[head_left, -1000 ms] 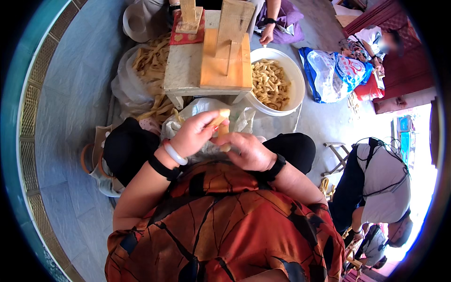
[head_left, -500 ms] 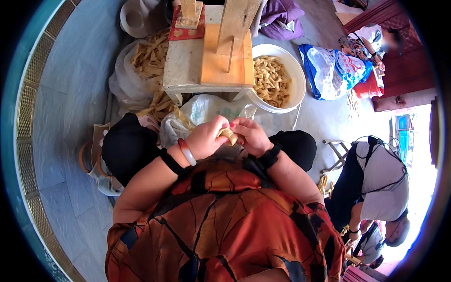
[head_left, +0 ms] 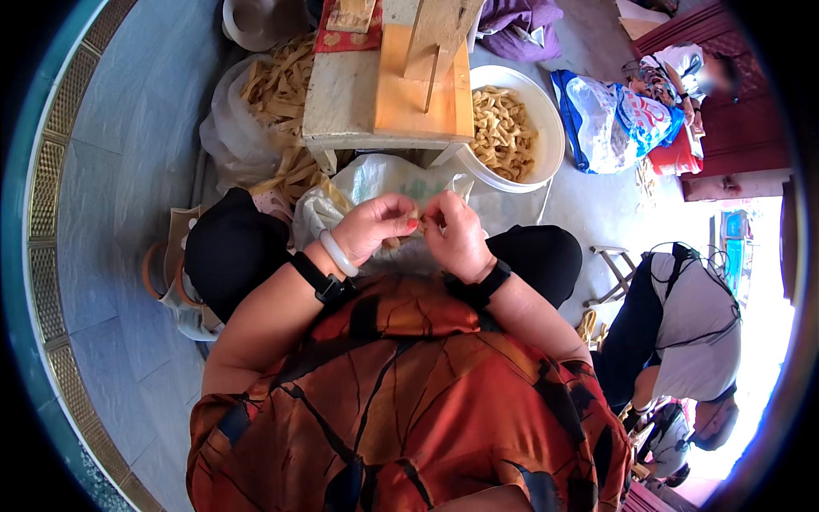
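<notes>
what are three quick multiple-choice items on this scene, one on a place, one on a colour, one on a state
1. Where is the white bowl of pale strips?
A. right of the wooden stand
B. on the person's lap
C. behind the person

2. What colour is the bangle on the left wrist?
A. red
B. whitish
C. blue

3. How are the hands placed?
A. far apart
B. flat on the floor
C. close together, pinching a small pale piece

Answers: 1 A, the bowl sits by the stand's right side. 2 B, it looks pale white. 3 C, the left hand and right hand meet at the piece.
</notes>
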Tool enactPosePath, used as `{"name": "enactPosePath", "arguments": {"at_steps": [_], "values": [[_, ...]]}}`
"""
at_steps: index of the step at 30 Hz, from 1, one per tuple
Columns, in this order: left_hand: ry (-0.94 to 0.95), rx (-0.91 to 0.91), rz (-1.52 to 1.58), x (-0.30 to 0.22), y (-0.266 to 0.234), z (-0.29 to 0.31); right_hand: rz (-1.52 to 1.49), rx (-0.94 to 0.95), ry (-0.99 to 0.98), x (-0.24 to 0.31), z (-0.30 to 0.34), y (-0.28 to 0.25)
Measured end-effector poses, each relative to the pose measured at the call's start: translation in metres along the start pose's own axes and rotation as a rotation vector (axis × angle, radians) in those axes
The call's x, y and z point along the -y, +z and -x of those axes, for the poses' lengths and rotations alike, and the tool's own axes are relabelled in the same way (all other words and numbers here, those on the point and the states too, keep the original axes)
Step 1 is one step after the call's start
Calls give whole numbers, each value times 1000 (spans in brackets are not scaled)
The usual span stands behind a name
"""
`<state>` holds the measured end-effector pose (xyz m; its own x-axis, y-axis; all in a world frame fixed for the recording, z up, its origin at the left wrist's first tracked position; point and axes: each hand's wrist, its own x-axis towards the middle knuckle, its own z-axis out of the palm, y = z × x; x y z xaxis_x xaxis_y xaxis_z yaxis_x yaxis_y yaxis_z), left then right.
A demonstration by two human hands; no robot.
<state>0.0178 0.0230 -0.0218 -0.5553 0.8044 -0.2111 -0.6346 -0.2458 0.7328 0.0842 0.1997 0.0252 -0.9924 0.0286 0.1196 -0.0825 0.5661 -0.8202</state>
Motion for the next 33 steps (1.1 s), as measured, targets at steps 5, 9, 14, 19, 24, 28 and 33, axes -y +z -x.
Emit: {"name": "enactPosePath", "arguments": {"at_steps": [5,9,14,19,24,28,33], "values": [[192,-162,-172,-6,11,2,-27,28,-138,5,-1,-7],[249,-194,-396,-4,9,-1,76,114,-33,2,-6,-5],[279,-337,-622,-6,7,-4,11,317,-74,16,-3,-14],[445,-434,-925,-22,1,-6,-259,430,319,15,-1,-31],[479,-380,-1013,-22,14,-2,-41,196,-137,30,-7,-26],[563,-427,-953,-23,10,-6,102,266,-208,37,-5,-15],[127,-226,-671,-54,1,1,38,76,-161,31,-7,-23]]}}
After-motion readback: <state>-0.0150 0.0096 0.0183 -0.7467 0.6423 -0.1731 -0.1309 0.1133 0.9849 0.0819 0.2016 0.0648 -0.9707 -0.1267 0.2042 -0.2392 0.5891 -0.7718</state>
